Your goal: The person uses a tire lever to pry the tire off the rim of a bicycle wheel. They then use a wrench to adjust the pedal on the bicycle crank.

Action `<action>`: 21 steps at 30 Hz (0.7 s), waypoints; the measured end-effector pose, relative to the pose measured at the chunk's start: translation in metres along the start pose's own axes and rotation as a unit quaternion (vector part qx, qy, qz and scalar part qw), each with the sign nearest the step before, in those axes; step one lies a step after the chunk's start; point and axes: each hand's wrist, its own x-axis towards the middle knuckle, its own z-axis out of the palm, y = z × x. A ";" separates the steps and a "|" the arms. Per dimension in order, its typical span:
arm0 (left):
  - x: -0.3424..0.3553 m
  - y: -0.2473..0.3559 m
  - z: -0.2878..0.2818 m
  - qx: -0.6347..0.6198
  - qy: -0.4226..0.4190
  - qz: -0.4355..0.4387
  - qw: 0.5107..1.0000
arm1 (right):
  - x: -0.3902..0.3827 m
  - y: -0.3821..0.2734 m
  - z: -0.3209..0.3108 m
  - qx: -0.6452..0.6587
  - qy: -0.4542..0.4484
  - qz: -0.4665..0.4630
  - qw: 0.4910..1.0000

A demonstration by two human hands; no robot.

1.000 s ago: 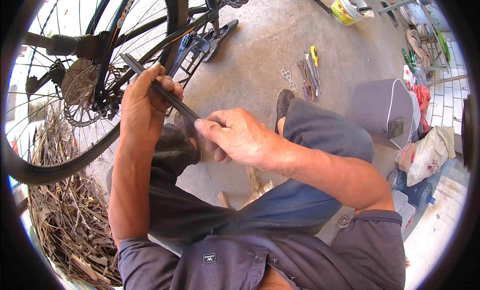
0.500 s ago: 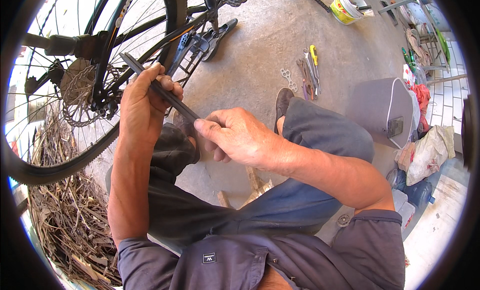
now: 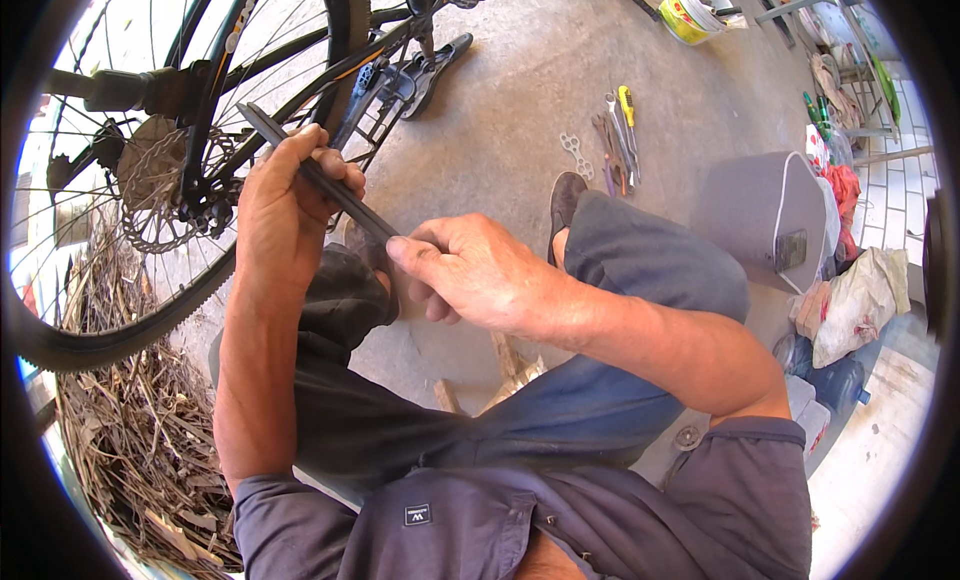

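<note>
A long, dark, narrow bar [image 3: 352,205] with a ridge along its length slants between my hands, beside a bicycle wheel [image 3: 75,352]. My left hand [image 3: 285,200] is closed around its upper part, thumb on top, and its far tip sticks out past the fingers toward the bicycle frame [image 3: 205,130]. At the lower end, my right hand [image 3: 465,270] pinches the bar between thumb and fingers; that end is hidden in the grip. Just left of my left hand is the wheel's brake disc [image 3: 150,185]. The exact kind of bar is not clear.
On the concrete floor ahead lie a yellow-handled screwdriver [image 3: 627,105], wrenches [image 3: 612,130] and a flat metal plate with holes [image 3: 575,152]. A grey bin [image 3: 745,215] stands right of my knee. Dry twigs [image 3: 145,440] pile at the left. A yellow-white bucket [image 3: 688,15] is farther off.
</note>
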 end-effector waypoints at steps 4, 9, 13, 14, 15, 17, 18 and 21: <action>0.002 -0.001 -0.003 0.001 -0.002 0.000 1.000 | -0.002 -0.004 0.000 0.007 0.002 0.020 1.000; 0.000 0.001 -0.001 0.021 -0.008 -0.007 1.000 | -0.001 -0.002 -0.001 -0.001 -0.002 0.012 1.000; 0.002 -0.001 -0.003 0.009 -0.014 -0.004 1.000 | -0.001 -0.001 -0.001 -0.004 -0.002 0.012 1.000; 0.003 -0.001 -0.004 0.001 -0.017 -0.002 1.000 | -0.001 -0.002 -0.001 -0.005 -0.002 0.011 1.000; 0.002 -0.001 -0.004 0.002 -0.014 -0.002 1.000 | -0.001 -0.002 -0.001 -0.006 -0.002 0.010 1.000; 0.002 -0.001 -0.003 0.005 -0.009 -0.002 1.000 | -0.001 -0.003 -0.001 -0.010 -0.003 0.008 1.000; 0.001 0.000 -0.002 0.008 -0.007 -0.002 1.000 | -0.001 -0.003 -0.001 -0.012 -0.004 0.008 1.000; 0.001 0.001 -0.001 0.012 -0.005 -0.003 1.000 | -0.001 -0.002 -0.001 -0.012 -0.004 0.008 1.000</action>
